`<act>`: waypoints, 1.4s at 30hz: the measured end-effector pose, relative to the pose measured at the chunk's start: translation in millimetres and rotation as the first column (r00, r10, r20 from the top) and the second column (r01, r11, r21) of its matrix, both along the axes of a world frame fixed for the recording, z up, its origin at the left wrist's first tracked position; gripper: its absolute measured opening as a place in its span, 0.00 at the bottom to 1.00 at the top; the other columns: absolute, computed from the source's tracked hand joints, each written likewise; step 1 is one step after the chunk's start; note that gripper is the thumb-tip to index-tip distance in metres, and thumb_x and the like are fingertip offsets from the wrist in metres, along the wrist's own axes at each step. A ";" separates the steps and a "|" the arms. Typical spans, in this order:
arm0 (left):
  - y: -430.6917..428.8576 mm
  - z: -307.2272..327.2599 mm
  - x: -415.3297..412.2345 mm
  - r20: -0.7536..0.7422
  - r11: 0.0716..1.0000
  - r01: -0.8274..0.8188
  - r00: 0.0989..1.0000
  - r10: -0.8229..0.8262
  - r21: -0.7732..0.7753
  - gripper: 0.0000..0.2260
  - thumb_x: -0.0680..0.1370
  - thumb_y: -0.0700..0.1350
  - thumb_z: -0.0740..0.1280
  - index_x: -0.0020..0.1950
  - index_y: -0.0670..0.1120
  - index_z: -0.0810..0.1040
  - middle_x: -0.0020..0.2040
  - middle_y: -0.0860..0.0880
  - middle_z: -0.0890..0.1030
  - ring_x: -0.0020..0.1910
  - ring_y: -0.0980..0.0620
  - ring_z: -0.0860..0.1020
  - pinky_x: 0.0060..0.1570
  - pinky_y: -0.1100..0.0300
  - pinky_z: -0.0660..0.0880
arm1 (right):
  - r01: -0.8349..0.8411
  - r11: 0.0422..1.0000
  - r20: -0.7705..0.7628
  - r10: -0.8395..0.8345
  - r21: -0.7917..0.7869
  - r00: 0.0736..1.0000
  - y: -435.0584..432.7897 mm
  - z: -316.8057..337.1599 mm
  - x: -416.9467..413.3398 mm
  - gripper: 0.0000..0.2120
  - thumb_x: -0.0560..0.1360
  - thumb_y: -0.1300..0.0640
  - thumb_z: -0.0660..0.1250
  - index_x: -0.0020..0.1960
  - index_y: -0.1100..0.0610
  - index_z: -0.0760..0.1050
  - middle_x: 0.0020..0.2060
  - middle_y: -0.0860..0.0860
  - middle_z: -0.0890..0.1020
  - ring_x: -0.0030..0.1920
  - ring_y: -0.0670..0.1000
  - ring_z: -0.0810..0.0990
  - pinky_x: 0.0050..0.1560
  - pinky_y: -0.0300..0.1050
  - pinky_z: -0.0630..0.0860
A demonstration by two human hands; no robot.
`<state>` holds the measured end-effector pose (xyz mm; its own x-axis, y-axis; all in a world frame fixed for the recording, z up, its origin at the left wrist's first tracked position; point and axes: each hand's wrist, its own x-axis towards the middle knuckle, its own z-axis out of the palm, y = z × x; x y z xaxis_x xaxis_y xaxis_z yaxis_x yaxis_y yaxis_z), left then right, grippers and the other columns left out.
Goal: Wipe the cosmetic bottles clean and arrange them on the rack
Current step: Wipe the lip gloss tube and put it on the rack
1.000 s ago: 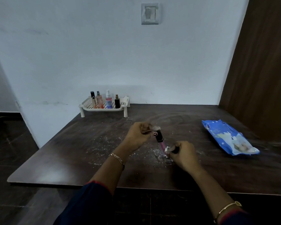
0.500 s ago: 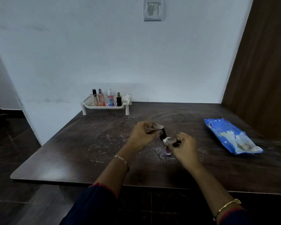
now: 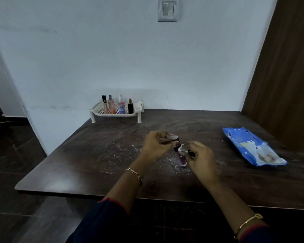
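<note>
Head view: left hand (image 3: 156, 144) holds pink bottle (image 3: 182, 160), cap tilted up-left.

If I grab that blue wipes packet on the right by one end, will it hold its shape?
Probably not: the blue plastic wipes packet looks crumpled and lies flattened on the dark wooden table, so it should sag. It looks thin, likely light and easy to slide. Its glossy film may be slippery.

The small pink bottle (image 3: 182, 160) is mostly hidden between the left grip (image 3: 156, 146) and the right grip (image 3: 201, 159), and the white wipe (image 3: 182, 148) on it is a blur. The words on the four bottles (image 3: 121, 107) in the rack (image 3: 116, 114) are too small to read. The bench (image 3: 77, 163) is cut off at the right edge.
</note>
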<state>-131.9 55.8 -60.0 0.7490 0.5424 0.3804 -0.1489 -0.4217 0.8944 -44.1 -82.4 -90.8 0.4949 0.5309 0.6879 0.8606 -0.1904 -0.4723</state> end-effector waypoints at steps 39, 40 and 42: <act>-3.4 -9.8 -7.5 0.067 0.976 0.132 0.990 -0.122 -0.174 0.08 0.71 0.28 0.68 0.49 0.33 0.79 0.48 0.47 0.82 0.46 0.58 0.82 0.45 0.63 0.80 | -0.036 0.967 -0.235 -0.025 -0.251 0.972 -21.2 -4.9 -2.2 0.07 0.64 0.62 0.75 0.31 0.52 0.81 0.29 0.39 0.77 0.33 0.35 0.77 0.34 0.23 0.68; -4.2 -9.0 -8.4 0.067 0.973 0.138 0.990 -0.127 -0.187 0.09 0.70 0.29 0.69 0.49 0.35 0.80 0.47 0.47 0.83 0.45 0.57 0.82 0.46 0.63 0.80 | -0.029 0.975 -0.234 -0.024 -0.220 0.972 -18.7 -2.4 -2.6 0.08 0.64 0.63 0.76 0.31 0.53 0.81 0.29 0.39 0.77 0.32 0.35 0.77 0.35 0.23 0.68; -7.0 -7.3 -9.0 0.068 0.974 0.131 0.990 -0.121 -0.186 0.08 0.70 0.29 0.70 0.47 0.37 0.80 0.47 0.47 0.83 0.44 0.57 0.82 0.46 0.63 0.80 | -0.022 0.995 -0.269 -0.005 -0.101 0.963 -11.8 4.7 -2.6 0.09 0.63 0.66 0.76 0.32 0.54 0.80 0.31 0.42 0.79 0.33 0.37 0.77 0.35 0.24 0.69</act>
<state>-140.9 48.8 -67.3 0.7963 0.5115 0.3229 -0.2421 -0.2196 0.9451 -46.7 -94.2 -86.1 0.6490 0.5963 0.4724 0.7068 -0.2428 -0.6645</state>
